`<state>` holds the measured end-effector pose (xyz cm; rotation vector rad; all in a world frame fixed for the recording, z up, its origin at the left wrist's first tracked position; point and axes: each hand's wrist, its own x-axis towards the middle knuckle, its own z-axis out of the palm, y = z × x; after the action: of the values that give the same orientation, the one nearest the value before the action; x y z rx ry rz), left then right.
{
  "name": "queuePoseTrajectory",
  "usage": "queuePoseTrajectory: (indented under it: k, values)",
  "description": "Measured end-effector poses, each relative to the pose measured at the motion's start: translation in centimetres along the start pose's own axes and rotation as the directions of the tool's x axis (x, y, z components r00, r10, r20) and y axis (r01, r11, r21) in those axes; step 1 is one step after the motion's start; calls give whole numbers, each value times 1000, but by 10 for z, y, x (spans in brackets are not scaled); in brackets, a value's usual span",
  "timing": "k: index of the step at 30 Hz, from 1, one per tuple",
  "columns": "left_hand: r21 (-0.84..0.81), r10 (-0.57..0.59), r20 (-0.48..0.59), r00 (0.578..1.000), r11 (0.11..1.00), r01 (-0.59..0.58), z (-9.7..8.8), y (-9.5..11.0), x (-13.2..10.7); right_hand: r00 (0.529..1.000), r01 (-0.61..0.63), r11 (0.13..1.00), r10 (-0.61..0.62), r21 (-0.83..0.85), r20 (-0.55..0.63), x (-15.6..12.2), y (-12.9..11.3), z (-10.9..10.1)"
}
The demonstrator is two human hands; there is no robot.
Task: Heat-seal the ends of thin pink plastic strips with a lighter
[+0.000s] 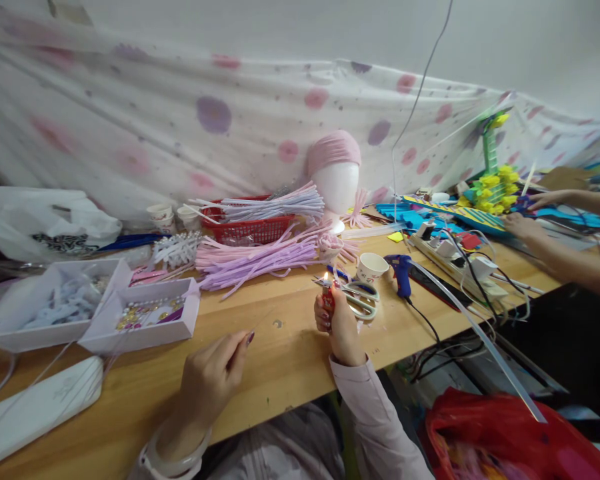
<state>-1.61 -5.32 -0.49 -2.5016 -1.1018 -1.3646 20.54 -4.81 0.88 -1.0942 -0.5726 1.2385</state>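
My right hand (344, 328) is closed around a small red lighter (327, 299). A flame burns at the lighter's top. To its right, close to my fingers, lie scissors (363, 300) with pale handles, beside a white paper cup (373, 267). My left hand (214, 371) is held over the wooden table (280, 360) with thumb and forefinger pinched together. Whatever sits in that pinch is too thin to make out. Left of that hand are a white box of beads and gold pieces (139, 341) and a white box of pale fuzzy pieces (27, 340).
Pink and purple fuzzy stems (260, 263) lie before a red basket (253, 230). A white mannequin head (337, 187) stands behind. On the right are a blue glue gun (401, 272), a power strip (450, 263) with cables, and a co-worker's hands (527, 230). A red bag (510, 427) hangs below.
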Motion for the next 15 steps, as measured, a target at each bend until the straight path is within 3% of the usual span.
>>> queuePoseTrajectory:
  k: [7, 15]
  values:
    - [-8, -15, 28, 999, 1000, 15, 1, -2, -3, 999, 4, 1000, -6, -27, -52, -1, 3, 3]
    - [-24, -9, 12, 1000, 1000, 9, 2, -2, -4, 997, 70, 992, -71, -108, -4, -3, 8, 5]
